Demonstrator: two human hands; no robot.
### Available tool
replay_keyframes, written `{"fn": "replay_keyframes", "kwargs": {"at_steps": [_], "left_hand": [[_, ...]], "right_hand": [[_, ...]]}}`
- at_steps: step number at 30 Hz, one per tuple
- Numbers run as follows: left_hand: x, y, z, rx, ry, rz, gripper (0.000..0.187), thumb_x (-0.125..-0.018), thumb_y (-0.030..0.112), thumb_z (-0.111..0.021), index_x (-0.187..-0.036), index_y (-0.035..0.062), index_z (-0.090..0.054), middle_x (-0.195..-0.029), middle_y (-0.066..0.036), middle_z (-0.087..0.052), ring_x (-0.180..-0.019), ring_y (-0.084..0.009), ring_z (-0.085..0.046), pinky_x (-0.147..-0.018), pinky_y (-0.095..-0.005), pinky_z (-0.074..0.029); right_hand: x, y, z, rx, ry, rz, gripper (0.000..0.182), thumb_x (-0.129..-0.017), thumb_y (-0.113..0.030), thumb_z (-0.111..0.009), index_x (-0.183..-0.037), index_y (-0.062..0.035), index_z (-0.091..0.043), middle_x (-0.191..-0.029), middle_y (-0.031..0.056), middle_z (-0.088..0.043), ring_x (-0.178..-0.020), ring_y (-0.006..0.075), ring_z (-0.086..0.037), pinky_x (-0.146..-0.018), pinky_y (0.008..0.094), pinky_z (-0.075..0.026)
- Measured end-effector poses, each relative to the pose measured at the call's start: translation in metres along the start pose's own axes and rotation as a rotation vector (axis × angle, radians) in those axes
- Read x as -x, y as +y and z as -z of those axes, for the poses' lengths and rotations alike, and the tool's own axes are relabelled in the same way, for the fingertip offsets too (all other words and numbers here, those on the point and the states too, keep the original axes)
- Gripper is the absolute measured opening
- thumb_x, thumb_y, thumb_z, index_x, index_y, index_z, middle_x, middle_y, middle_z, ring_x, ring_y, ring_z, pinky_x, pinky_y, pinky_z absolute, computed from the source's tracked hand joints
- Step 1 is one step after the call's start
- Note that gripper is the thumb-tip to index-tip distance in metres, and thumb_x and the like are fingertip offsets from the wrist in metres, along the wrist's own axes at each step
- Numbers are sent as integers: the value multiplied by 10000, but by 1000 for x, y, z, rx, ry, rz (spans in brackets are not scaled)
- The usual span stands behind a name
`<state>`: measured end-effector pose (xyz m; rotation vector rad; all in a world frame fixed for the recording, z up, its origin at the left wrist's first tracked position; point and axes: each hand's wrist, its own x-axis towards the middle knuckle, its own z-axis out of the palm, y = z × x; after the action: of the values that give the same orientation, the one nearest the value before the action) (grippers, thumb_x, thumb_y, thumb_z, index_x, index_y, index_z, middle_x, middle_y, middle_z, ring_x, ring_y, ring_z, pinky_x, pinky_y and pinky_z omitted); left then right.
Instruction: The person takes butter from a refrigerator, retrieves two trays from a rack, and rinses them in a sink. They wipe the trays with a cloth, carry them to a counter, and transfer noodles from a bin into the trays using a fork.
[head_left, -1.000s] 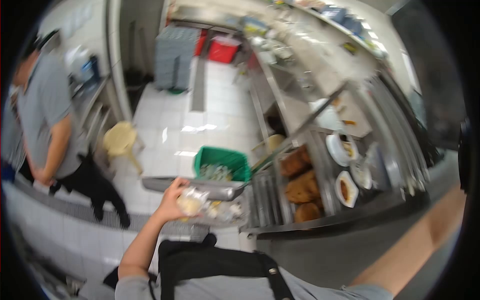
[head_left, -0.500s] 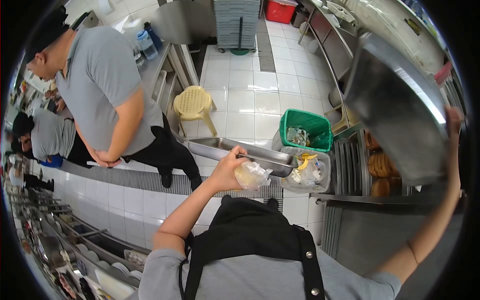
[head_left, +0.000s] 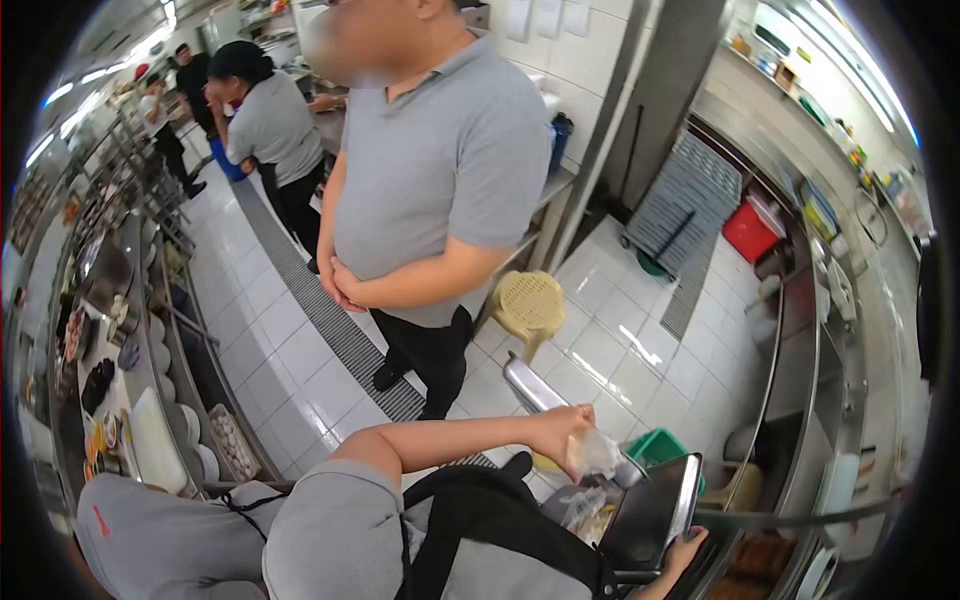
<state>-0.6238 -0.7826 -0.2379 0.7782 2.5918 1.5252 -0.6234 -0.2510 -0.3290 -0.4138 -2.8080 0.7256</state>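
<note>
My left hand (head_left: 558, 437) is closed round a crumpled clear plastic bag (head_left: 598, 455) with something pale inside. A long narrow steel pan (head_left: 535, 385) runs slantwise beneath that hand, its middle hidden by the fingers. My right hand (head_left: 684, 553), low at the right, grips the edge of a dark rectangular metal tray (head_left: 645, 520), which stands tilted. Between the hands, a clear bin holding waste (head_left: 588, 512) shows partly behind the tray. A green bin (head_left: 655, 444) sits just beyond the pan's near end.
A person in a grey polo (head_left: 420, 200) stands ahead with hands clasped. Behind that person is a yellow stool (head_left: 530, 305). Farther off are stacked grey crates (head_left: 690, 200) and a red box (head_left: 750, 230). Another grey shirt (head_left: 160, 540) fills the lower left, near a counter with dishes.
My view has swung left and up. The tray in my right hand has come down from high at the right to beside the bins. My left hand keeps the plastic bag.
</note>
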Motion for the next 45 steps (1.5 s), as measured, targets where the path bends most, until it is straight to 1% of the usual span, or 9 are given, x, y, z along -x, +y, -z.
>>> {"fn": "replay_keyframes", "kwargs": {"at_steps": [5,10,14,20,26,32,35,43,45], "left_hand": [[-68,-30,-10,20,-43,-62,706,-482,528,-956,-979,91,-712,-1122,-118,-509,-973,-309,-592,-842,-405,-496],[-160,-62,-12,54,-107,-13,700,-476,522,-960,-945,74,-696,-1092,-111,-513,-962,-303,-586,-832,-394,-491],[-250,-77,-19,62,-165,-15,694,-474,510,-964,-940,72,-693,-1079,-115,-525,-969,-301,-589,-822,-399,-495],[-383,-112,-23,98,-204,-54,706,-464,520,-963,-945,72,-704,-1065,-117,-541,-974,-300,-586,-827,-397,-499],[-518,-159,-8,169,-276,-139,677,-457,522,-960,-921,87,-730,-996,-116,-586,-960,-289,-577,-825,-395,-498],[-698,-225,9,198,-292,-202,708,-433,595,-951,-837,60,-722,-923,-136,-606,-953,-321,-614,-802,-411,-502],[-781,-237,6,181,-390,-261,700,-424,606,-948,-810,66,-728,-896,-141,-609,-948,-322,-617,-797,-409,-507],[-981,-249,-32,55,-541,-468,683,-408,605,-936,-817,93,-747,-867,-163,-640,-970,-342,-617,-828,-421,-515],[-1028,-260,-46,97,-626,-532,696,-416,596,-934,-856,90,-748,-889,-177,-640,-980,-358,-617,-842,-431,-515]], "right_hand": [[-91,-34,-57,-76,-375,83,197,-799,-20,-505,-709,-11,-680,-744,168,-631,-794,254,-617,-763,388,-472],[-192,-113,-90,-208,-503,361,350,-860,-294,-604,-710,-25,-771,-577,131,-576,-580,206,-559,-607,390,-426],[-251,-185,-69,-57,-556,345,546,-883,-512,-681,-699,-1,-732,-627,177,-609,-667,322,-604,-657,407,-439],[-357,-230,-63,-119,-724,260,555,-904,-493,-662,-813,40,-539,-728,202,-673,-744,364,-652,-707,420,-474],[-471,-221,-72,25,-640,553,537,-908,-453,-653,-824,65,-539,-836,275,-595,-821,451,-612,-724,464,-465],[-638,-175,-73,45,-695,417,500,-773,-372,-774,-1002,45,-619,-996,232,-609,-920,435,-620,-757,471,-486],[-685,-182,-65,92,-777,136,860,-758,-111,-885,-1464,9,-407,-1292,174,-607,-1154,187,-595,-944,281,-487],[-771,-225,-62,270,-415,276,802,-725,-165,-876,-1416,-21,-494,-1277,157,-662,-1081,382,-672,-921,415,-539],[-802,-228,-75,104,-211,276,551,-593,-294,-850,-989,25,-639,-1003,196,-613,-929,424,-624,-792,466,-507]]}}
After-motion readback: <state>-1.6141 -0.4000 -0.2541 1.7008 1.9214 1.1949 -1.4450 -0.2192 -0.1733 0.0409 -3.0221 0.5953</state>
